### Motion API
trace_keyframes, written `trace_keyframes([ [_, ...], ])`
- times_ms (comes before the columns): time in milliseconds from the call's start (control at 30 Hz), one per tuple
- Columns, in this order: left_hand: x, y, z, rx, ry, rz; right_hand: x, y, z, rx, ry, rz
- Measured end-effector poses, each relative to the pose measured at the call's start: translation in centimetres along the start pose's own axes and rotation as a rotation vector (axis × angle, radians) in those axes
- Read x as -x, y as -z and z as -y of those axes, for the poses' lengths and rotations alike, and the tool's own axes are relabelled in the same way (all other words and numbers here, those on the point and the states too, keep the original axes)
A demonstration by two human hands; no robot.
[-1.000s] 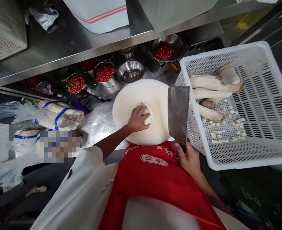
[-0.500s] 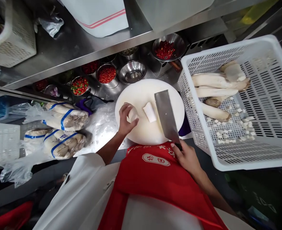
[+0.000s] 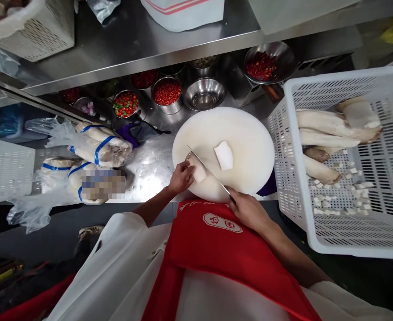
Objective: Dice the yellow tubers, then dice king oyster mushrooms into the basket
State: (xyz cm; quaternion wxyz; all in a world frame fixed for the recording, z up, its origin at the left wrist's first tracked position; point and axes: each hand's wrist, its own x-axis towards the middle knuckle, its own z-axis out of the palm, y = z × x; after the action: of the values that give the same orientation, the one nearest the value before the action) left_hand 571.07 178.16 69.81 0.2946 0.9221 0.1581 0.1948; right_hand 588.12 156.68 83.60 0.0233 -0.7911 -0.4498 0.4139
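My right hand [image 3: 249, 209] grips a cleaver [image 3: 214, 174] by its handle, with the blade seen edge-on over the round white cutting board [image 3: 246, 129]. The blade crosses a pale king oyster mushroom piece [image 3: 198, 173] on the board's left side. My left hand [image 3: 181, 177] holds that piece down from the left, its fingers bent close to the blade. Whether the edge has entered the mushroom I cannot tell. To the right of the blade, a white mushroom slice [image 3: 223, 156] lies flat on the board.
On the right stands a white plastic basket [image 3: 293, 209] with whole mushrooms [image 3: 320, 122] and small white cubes [image 3: 360, 191]. Bagged mushrooms [image 3: 104, 145] lie left. Behind the board are a steel bowl [image 3: 205, 91] and pots of chopped chillies [image 3: 167, 93], under a metal shelf [image 3: 143, 67].
The cleaver has swung left from beside the slice to across the mushroom piece, turning edge-on. My left hand has lowered that piece onto the board. The whole view has shifted.
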Motion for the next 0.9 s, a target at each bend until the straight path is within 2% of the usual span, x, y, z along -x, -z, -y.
trace_keyframes([
  [167, 0.3, -0.4, 0.4, 0.030, -0.014, -0.054, 1.0, -0.3, -0.1, -0.009, -0.015, -0.026],
  [300, -1.3, 0.8, 0.5, 0.036, -0.086, 0.019, 1.1, -0.4, 1.6, -0.034, -0.053, -0.079],
  [400, -2.9, 0.5, 1.0, 0.013, -0.166, 0.088, 0.6, -0.6, 3.2, -0.052, -0.036, -0.099],
  [600, -3.4, -1.6, 1.9, 0.009, -0.196, -0.005, 1.2, -0.4, 4.4, -0.045, -0.046, -0.019],
  [700, -3.2, -1.9, 2.0, 0.033, -0.181, 0.009, 1.8, 0.5, 4.9, 0.006, -0.092, 0.057],
  [800, -3.2, -1.9, 2.0, 0.061, -0.176, 0.021, 0.7, 0.8, 5.5, 0.061, -0.145, 0.105],
  [900, -3.3, -1.6, 2.0, 0.096, -0.192, -0.002, -1.6, -0.6, 5.5, 0.101, -0.190, 0.113],
])
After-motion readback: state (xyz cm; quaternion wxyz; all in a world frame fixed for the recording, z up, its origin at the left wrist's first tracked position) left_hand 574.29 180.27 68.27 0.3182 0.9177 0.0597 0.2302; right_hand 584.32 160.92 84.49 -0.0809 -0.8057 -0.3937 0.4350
